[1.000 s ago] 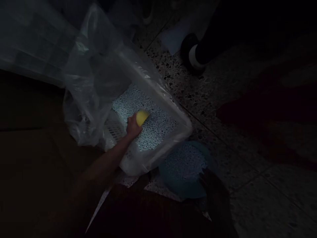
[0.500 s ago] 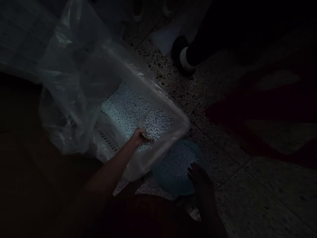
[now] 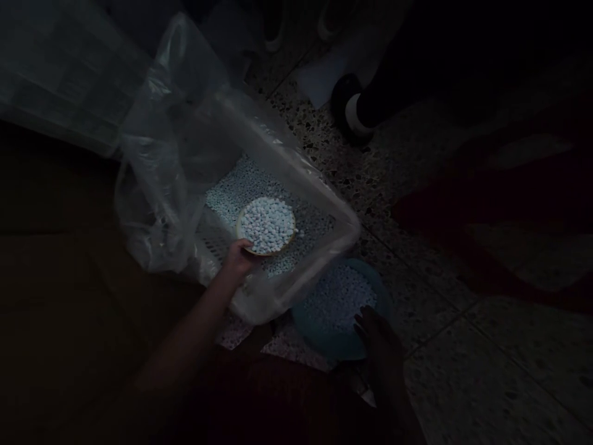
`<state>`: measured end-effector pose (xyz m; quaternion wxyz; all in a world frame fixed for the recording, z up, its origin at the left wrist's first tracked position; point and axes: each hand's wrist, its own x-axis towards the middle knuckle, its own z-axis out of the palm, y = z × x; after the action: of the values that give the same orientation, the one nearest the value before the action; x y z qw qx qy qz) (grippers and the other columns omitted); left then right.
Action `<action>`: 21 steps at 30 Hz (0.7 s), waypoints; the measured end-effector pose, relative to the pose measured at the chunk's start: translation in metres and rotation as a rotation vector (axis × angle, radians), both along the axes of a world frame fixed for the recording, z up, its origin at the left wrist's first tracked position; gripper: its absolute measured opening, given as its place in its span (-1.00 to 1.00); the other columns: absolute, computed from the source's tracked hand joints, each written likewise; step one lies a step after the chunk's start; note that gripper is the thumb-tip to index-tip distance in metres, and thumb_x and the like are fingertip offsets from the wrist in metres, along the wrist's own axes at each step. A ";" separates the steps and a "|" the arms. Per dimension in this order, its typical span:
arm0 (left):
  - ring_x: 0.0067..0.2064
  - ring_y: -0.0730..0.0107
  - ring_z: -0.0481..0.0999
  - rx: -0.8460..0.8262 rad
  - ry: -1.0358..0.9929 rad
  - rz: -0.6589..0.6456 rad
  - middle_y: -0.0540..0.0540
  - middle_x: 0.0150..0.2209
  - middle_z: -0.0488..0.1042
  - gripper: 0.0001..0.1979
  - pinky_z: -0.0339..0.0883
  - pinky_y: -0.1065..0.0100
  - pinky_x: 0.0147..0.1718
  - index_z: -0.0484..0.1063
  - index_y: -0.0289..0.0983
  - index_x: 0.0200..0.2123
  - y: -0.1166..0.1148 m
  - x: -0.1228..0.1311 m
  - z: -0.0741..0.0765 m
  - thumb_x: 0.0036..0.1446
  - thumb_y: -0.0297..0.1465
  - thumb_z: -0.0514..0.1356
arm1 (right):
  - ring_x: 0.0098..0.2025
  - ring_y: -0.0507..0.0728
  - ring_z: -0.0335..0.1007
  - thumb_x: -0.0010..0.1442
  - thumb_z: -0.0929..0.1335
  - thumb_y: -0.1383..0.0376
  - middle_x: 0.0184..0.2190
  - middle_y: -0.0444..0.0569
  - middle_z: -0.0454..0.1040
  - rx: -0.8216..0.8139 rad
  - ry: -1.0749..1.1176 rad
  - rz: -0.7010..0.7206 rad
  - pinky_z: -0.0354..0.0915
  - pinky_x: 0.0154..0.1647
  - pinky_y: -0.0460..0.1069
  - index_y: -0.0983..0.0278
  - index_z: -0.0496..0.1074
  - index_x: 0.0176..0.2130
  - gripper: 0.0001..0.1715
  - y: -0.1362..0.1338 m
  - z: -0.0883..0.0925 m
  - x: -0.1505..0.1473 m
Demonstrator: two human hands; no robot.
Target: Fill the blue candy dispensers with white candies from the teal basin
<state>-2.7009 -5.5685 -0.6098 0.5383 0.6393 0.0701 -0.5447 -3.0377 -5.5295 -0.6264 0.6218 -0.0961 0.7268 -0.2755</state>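
My left hand [image 3: 239, 258] is closed on the near-left rim of a round bowl [image 3: 270, 253] heaped with small white pellets [image 3: 269, 224]. The bowl is held over a crate [image 3: 214, 242] lined with clear plastic sheet [image 3: 278, 303], where more pellets [image 3: 231, 190] cover the bottom. Fingers apart, my right hand [image 3: 377, 334] is at the right side of a blue basin [image 3: 327, 346] that also contains pellets [image 3: 340, 296]. It is too dark to tell whether its fingertips touch them.
Loose plastic sheet [image 3: 152, 210] bunches up on the crate's left side. Beyond the crate stands a person's leg with a dark shoe [image 3: 345, 99] on the speckled floor [image 3: 463, 346]. A dark red shape [image 3: 445, 204] lies at right, and a pale checked surface [image 3: 69, 80] at upper left.
My left hand has lifted the bowl up and to the left, turning it level, full of pellets. My right hand stays by the basin. The view has shifted slightly.
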 end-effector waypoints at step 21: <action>-0.08 -0.07 0.50 0.210 0.195 -0.004 -0.19 -0.13 0.54 -0.21 0.47 0.06 -0.17 0.33 -0.31 0.07 0.128 -0.162 0.115 -0.41 -0.58 0.13 | -0.10 0.13 0.39 -0.06 0.37 0.02 -0.12 -0.04 0.46 0.017 0.036 -0.133 0.37 -0.23 0.00 0.16 0.43 -0.14 -0.51 0.040 0.012 -0.030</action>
<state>-2.8626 -5.4401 -0.4950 0.4578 0.6363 0.1773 -0.5951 -3.0674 -5.4893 -0.6149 0.5896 -0.0472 0.7451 -0.3083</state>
